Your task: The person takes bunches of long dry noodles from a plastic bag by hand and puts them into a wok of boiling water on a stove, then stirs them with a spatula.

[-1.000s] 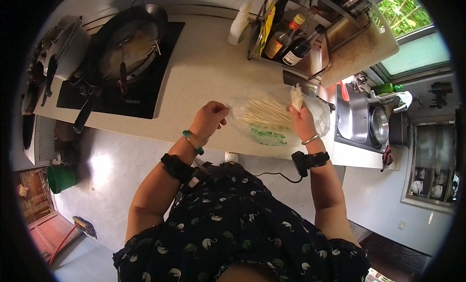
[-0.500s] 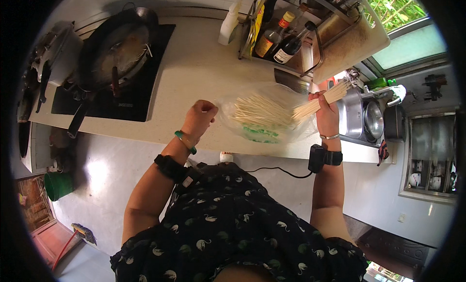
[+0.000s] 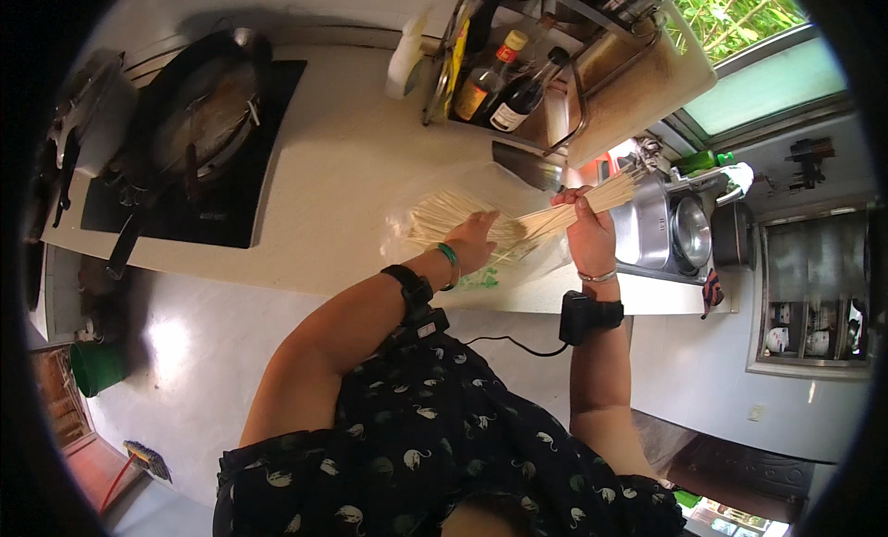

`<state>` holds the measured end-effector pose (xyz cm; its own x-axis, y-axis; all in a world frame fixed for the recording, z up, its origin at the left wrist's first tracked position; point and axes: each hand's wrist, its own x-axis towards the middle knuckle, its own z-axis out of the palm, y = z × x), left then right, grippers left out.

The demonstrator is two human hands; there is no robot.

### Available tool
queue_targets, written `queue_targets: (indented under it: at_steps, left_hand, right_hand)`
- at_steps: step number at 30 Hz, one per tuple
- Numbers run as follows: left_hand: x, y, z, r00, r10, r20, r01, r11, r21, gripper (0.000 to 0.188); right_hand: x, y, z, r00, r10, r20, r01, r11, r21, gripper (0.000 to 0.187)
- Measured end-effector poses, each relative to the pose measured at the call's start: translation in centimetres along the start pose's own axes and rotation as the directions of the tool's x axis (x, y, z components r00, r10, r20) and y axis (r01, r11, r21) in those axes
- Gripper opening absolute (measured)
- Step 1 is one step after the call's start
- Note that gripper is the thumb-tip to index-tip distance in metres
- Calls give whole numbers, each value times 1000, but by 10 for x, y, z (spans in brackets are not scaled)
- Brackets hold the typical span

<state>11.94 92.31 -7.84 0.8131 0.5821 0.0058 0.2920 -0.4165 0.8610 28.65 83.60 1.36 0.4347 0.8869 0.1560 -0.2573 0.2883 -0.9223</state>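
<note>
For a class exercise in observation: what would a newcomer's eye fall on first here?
Probably the bunch of pale noodles fanning out from the right grip, right of centre. Next, the big black pan at upper left, then the dark bottle near the top centre.

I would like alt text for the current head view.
A person's right hand holds a bundle of pale, thin sticks; the left hand is at more sticks and a clear plastic bag. A wok sits on a cooktop at left.
</note>
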Motion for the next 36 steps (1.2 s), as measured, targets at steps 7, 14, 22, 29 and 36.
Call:
queue_targets:
  at_steps: [7,14,22,29,36]
  left_hand:
    - [28,-8,17,941,-202,271,176,977,119,27]
    - [19,-25,23,947,-117,300,12,944,330,26]
    - [-10,7,-49,983,-182,18,181,957,-227,24]
    - [-92,2,-163,894,-448,7,308,603,-736,21]
    - [-145,-20,-185,824,-563,-67,285,514,-809,22]
  right_hand:
    - [4,-16,-14,1000,-24,6,23,999,46,10]
    - [11,-53,-11,994,-105,-27,107,991,77,10]
    - [30,-61,22,995,-52,-85,76,945,319,12]
    - [59,-22,127,992,14,127,-69,897,437,10]
    - [71,35,210,960,105,260,-218,865,452,9]
